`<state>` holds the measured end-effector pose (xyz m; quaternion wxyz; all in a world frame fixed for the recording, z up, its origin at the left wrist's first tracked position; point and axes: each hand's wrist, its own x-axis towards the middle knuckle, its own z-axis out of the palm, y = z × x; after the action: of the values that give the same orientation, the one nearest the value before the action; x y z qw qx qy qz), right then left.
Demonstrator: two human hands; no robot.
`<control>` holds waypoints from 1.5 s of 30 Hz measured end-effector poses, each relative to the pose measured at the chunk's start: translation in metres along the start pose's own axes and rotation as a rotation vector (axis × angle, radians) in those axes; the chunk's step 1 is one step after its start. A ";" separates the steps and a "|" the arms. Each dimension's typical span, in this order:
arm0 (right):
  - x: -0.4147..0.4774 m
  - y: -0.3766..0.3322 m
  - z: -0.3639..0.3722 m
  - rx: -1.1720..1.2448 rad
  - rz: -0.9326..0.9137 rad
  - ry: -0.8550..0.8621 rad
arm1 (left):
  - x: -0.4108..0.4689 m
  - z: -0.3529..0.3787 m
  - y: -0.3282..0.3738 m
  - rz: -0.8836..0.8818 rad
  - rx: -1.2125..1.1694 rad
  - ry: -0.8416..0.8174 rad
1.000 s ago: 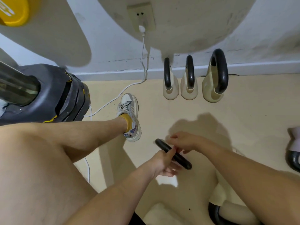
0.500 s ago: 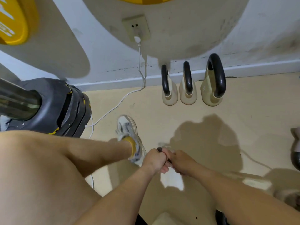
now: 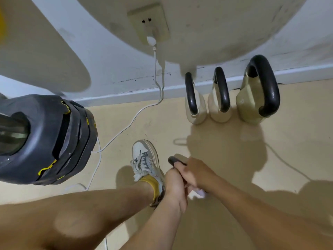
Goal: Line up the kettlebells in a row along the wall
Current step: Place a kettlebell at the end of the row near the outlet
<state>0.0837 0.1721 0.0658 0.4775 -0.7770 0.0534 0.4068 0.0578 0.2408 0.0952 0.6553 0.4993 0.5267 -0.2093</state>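
Three already parked: small kettlebell (image 3: 195, 107), a second small one (image 3: 220, 103) right beside it, and a bigger kettlebell (image 3: 257, 98) just to the right, all cream bodies with black handles, standing upright on the floor in a row against the far wall (image 3: 111, 56).

Row spacing: the two small ones look nearly touching, the big one sits just beside them with a slim gap.

Fourth kettlebell: only its black handle (image 3: 173, 161) shows, near the middle of the floor (image 3: 297, 134), well short of the row. Its body is hidden under the arms, so can't say if it's lifted or resting.

Left hand (image 3: 175, 184): wrapped tight round that handle, near end.

Right hand (image 3: 195, 173): also clamped on the same handle, pressed up against the left, so both hands are together on one bar.

Something pale under the fists (image 3: 199, 193): too blurry to call.

Feet: left sneaker (image 3: 146, 159) with a yellow sock planted just left of the hands, toe pointing at the wall.

Far left: chunky stack of black plates (image 3: 59, 138) with yellow trim on a bar, sitting apart from everything.

Wall stuff: outlet (image 3: 148, 20) up high with a white plug, white cable (image 3: 133, 120) dropping down and trailing across the floor past the plates.
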 end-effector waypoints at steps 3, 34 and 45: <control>0.028 -0.031 -0.001 0.145 -0.062 0.079 | 0.008 0.011 0.038 0.063 -0.228 -0.004; 0.168 -0.090 -0.030 0.108 -0.175 0.373 | 0.152 0.047 0.207 0.429 0.181 -0.266; 0.181 -0.108 -0.035 0.255 -0.175 0.438 | 0.157 0.063 0.225 0.481 0.229 -0.235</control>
<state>0.2753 0.2578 0.0246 0.5820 -0.7816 0.1392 0.1761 0.3240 0.3180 0.0482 0.6819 0.6530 0.2867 -0.1623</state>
